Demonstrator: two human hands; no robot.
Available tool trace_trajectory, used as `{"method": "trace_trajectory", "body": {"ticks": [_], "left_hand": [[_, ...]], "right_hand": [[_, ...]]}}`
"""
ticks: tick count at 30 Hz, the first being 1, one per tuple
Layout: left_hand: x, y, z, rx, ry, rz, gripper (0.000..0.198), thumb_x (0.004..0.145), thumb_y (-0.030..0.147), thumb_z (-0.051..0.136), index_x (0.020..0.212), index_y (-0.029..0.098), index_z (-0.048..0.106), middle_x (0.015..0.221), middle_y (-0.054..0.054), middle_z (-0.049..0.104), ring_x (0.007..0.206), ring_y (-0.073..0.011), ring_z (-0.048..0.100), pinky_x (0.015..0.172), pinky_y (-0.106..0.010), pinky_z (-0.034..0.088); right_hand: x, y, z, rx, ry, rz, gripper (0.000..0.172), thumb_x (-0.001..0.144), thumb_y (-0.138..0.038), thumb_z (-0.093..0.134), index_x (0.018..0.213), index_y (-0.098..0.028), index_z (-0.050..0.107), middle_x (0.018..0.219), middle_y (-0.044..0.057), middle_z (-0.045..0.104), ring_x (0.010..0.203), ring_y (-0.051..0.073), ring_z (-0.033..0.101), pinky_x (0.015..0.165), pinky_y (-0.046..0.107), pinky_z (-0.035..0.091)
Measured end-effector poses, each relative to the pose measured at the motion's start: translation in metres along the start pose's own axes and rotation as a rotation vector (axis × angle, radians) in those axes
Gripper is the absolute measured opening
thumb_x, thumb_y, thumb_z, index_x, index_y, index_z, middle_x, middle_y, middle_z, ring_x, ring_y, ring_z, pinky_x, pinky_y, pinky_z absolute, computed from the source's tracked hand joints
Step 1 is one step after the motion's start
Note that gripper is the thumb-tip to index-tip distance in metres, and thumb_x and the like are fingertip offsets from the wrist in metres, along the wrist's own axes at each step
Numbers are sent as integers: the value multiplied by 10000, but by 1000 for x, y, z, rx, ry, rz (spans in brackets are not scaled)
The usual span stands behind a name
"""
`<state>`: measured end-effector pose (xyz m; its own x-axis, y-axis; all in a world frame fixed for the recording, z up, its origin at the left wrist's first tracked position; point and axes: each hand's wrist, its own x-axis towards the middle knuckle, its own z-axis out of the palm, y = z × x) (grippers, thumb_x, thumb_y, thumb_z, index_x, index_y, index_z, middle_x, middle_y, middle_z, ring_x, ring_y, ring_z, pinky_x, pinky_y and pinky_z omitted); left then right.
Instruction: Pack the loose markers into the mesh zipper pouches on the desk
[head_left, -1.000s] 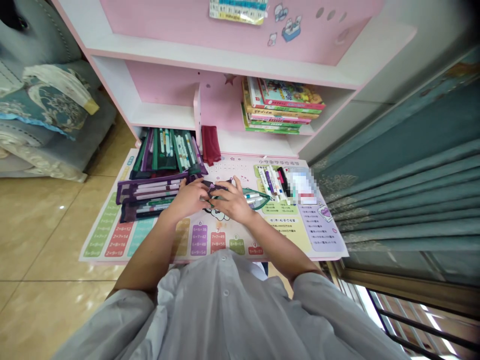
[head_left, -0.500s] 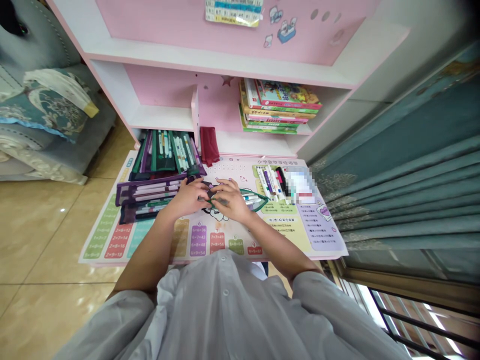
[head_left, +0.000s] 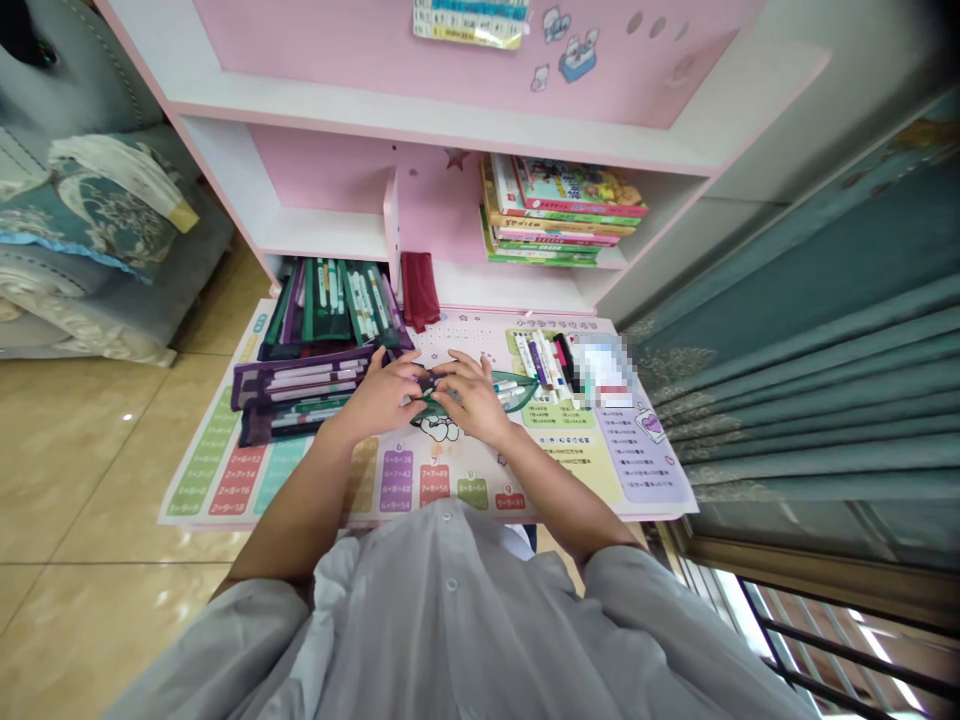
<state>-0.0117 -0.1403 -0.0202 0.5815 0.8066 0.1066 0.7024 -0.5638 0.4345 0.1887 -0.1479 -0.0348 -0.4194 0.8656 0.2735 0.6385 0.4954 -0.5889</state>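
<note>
A pink-and-white shelf unit (head_left: 442,120) is standing over the desk (head_left: 225,525), with a grey-green curtain (head_left: 810,340) hanging at its right. A mat (head_left: 465,465) printed with multiplication tables is covering the desk, and a stack of books (head_left: 559,215) is resting on the shelf at the back. Pen-filled mesh pouches (head_left: 352,300) are lying piled at the left, with a purple mesh pouch (head_left: 251,388) and a dark mesh pouch (head_left: 259,425) lying in front of them.

Both hands are working low over the middle of the desk. Compared with half a second ago, the right hand (head_left: 472,402) is sitting slightly farther right, and the green mesh pouch (head_left: 525,385) is showing its right end a little more spread; the handling seems to be staying on this one pouch.

The green pouch is lying under the right fingers and reaching out to their right, while its left end is coming between the two thumbs, close to the left hand (head_left: 379,402). The fingers of both hands are curling; whether they are pinching the pouch cannot be told. White pens (head_left: 510,389) are showing inside it, and loose markers (head_left: 544,365) are lying just beyond.
</note>
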Motion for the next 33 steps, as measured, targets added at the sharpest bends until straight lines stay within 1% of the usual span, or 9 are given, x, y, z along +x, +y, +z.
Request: {"method": "trace_trajectory", "body": {"ticks": [4, 14, 20, 25, 33], "left_hand": [[0, -3, 1, -3, -19, -5, 191, 841, 276, 609, 711, 244, 746, 1207, -44, 691, 1390, -325, 428, 1163, -677, 75], [-1, -4, 0, 23, -21, -12, 202, 849, 295, 597, 726, 255, 751, 1214, -48, 689, 1395, -315, 418, 1167, -667, 72], [0, 0, -3, 19, -43, -27, 211, 846, 276, 596, 703, 234, 746, 1195, -58, 692, 1390, -334, 423, 1158, -679, 88], [0, -1, -3, 34, -43, -33, 184, 844, 271, 603, 732, 242, 745, 1200, -53, 692, 1395, -318, 419, 1159, -673, 90], [0, 1, -6, 15, -53, -49, 183, 831, 264, 614, 706, 227, 742, 1198, -62, 693, 1394, -336, 417, 1158, -678, 83]], "right_hand": [[0, 2, 1, 2, -7, 14, 165, 902, -284, 566, 761, -225, 630, 1208, 62, 691, 1377, 296, 429, 1152, 639, 122], [0, 9, 1, -42, -6, 37, 178, 901, -275, 553, 748, -227, 631, 1181, 59, 697, 1366, 302, 442, 1141, 655, 121], [-1, 10, 1, -14, 4, 36, 188, 905, -289, 546, 748, -229, 628, 1168, 68, 703, 1354, 305, 454, 1142, 663, 108], [-1, 12, 0, -18, 19, 36, 179, 898, -281, 557, 741, -224, 623, 1164, 58, 707, 1356, 305, 452, 1137, 665, 115], [-1, 12, -4, -34, 10, 54, 177, 890, -272, 563, 730, -229, 622, 1160, 48, 712, 1348, 313, 460, 1132, 681, 124]]}}
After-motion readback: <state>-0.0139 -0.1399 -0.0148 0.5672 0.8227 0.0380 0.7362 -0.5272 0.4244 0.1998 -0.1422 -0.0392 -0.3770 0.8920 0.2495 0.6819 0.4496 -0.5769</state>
